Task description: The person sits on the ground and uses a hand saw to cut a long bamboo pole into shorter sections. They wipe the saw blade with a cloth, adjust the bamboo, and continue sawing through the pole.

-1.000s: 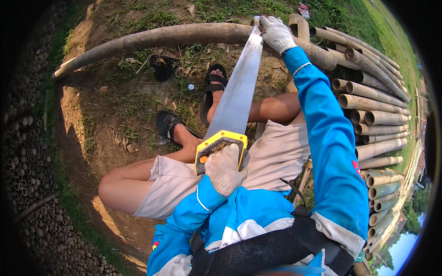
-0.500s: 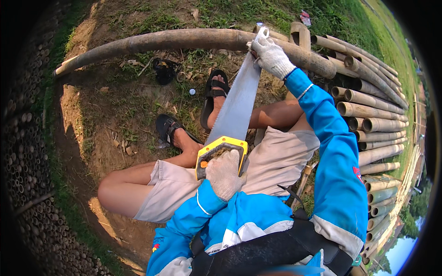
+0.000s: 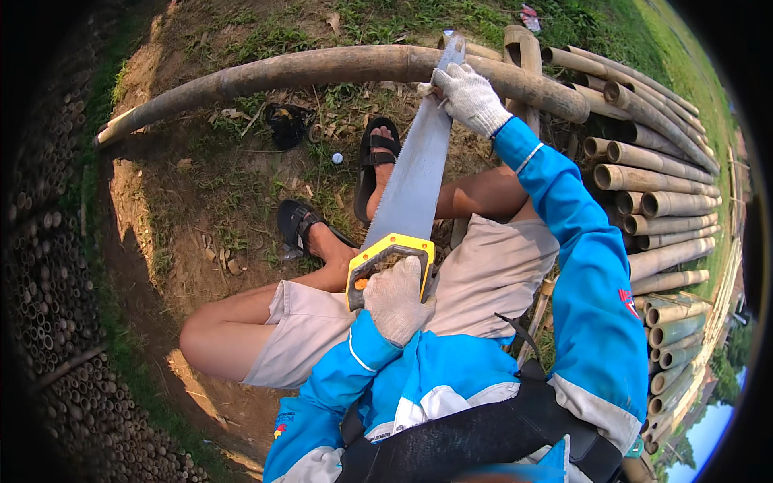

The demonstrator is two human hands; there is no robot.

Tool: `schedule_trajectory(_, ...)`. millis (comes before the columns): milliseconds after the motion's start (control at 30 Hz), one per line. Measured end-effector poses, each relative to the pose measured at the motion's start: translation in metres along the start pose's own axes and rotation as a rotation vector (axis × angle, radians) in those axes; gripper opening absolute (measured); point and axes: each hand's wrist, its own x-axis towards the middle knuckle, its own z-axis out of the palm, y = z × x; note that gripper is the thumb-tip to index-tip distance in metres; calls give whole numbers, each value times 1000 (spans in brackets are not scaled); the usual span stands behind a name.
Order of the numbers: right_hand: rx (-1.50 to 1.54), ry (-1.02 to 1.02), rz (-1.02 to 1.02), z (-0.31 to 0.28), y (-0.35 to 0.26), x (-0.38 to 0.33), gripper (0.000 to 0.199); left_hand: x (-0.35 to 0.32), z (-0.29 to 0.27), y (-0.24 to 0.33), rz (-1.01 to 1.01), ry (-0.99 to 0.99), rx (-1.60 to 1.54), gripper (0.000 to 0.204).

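Since half a second ago: handsaw (image 3: 411,185) tip slid further up past the long bamboo pole (image 3: 322,68), blade now crossing over its top edge. Right hand (image 3: 469,98), gloved, shifted with it, pinching the blade near the tip, just at the pole. Left hand (image 3: 396,299), gloved, closed around the yellow handle (image 3: 389,251) above the lap, unmoved. Read as a forward stroke or a repositioning on the pole; no kerf visible. Long axis running from handle near the body up and slightly right to the tip. Tip pointing away, toward the stacked poles (image 3: 652,201).
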Motion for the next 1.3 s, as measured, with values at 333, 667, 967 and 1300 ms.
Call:
schedule_trajectory(333,54,147,30,14,-9,-16,44,1,-1,-4,20,-10,39,51)
schedule_trajectory(667,71,295,438,19,78,93,32,3,1,-4,4,-42,31,56)
schedule_trajectory(967,517,325,195,21,57,28,25,7,-19,-1,-24,-94,-98,60)
schedule_trajectory(1300,-13,163,-119,1,-22,-68,41,15,-29,-4,17,-122,-86,61)
